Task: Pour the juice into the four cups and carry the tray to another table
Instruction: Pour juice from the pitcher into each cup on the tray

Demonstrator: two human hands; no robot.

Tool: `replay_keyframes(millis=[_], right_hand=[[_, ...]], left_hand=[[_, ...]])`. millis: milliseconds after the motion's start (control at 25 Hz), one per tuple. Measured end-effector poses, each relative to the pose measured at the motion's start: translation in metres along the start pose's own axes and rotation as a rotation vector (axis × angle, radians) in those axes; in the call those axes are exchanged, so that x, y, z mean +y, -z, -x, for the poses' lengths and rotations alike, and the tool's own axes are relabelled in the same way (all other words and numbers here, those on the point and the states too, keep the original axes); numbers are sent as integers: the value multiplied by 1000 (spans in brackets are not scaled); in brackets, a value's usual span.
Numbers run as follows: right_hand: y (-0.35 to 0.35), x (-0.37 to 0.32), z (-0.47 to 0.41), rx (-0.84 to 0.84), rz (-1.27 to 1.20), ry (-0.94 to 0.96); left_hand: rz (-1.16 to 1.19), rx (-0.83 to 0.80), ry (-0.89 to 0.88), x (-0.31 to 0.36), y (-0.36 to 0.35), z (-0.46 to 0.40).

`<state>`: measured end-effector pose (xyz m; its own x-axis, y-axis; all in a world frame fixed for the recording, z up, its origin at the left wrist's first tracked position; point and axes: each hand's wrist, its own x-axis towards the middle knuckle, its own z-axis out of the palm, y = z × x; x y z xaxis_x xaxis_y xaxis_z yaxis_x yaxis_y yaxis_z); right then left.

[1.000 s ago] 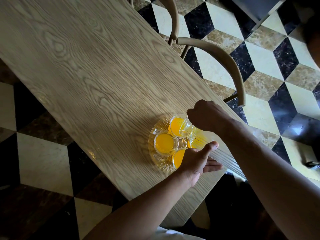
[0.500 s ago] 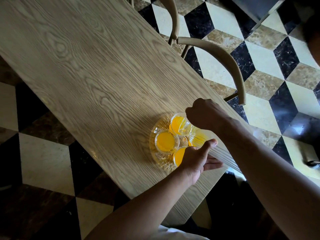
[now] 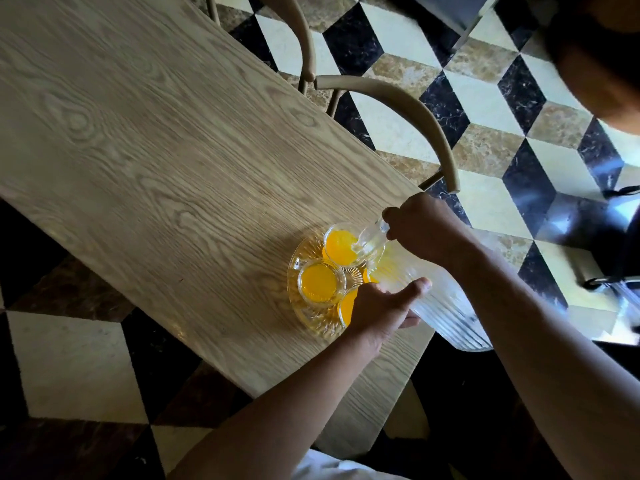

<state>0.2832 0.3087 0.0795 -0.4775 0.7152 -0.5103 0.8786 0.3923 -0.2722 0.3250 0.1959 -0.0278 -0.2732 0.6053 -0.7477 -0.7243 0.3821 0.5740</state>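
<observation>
A round cut-glass tray (image 3: pixel 308 322) sits near the wooden table's near right corner, holding small glass cups of orange juice. One full cup (image 3: pixel 318 283) is at the tray's left, another (image 3: pixel 341 245) at its far side, and a third (image 3: pixel 348 306) is partly hidden under my left hand. A ribbed clear glass jug (image 3: pixel 446 313) lies tilted with its mouth over the tray's right side. My right hand (image 3: pixel 420 226) grips the jug's neck. My left hand (image 3: pixel 384 306) supports the jug's body from below. The fourth cup is hidden by the jug.
The wooden table (image 3: pixel 156 140) stretches away to the upper left. Two curved-back wooden chairs (image 3: pixel 408 105) stand along its far right edge. Checkered black, cream and brown tile floor (image 3: pixel 502 109) surrounds the table. Another person (image 3: pixel 602 53) is at the top right corner.
The jug's neck has lifted slightly and my right hand has shifted a little up and right; my left hand stays under the jug. The cups and tray have not moved.
</observation>
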Motion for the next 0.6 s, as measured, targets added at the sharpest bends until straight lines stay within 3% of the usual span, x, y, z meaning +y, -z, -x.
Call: replay_keyframes(millis=[320, 600], right_hand=[[-1, 28, 58, 257, -315, -103], [-9, 62, 109, 474, -683, -148]], left_hand=[[-673, 9, -228, -5, 23, 10], [-890, 2, -466, 7, 22, 42]])
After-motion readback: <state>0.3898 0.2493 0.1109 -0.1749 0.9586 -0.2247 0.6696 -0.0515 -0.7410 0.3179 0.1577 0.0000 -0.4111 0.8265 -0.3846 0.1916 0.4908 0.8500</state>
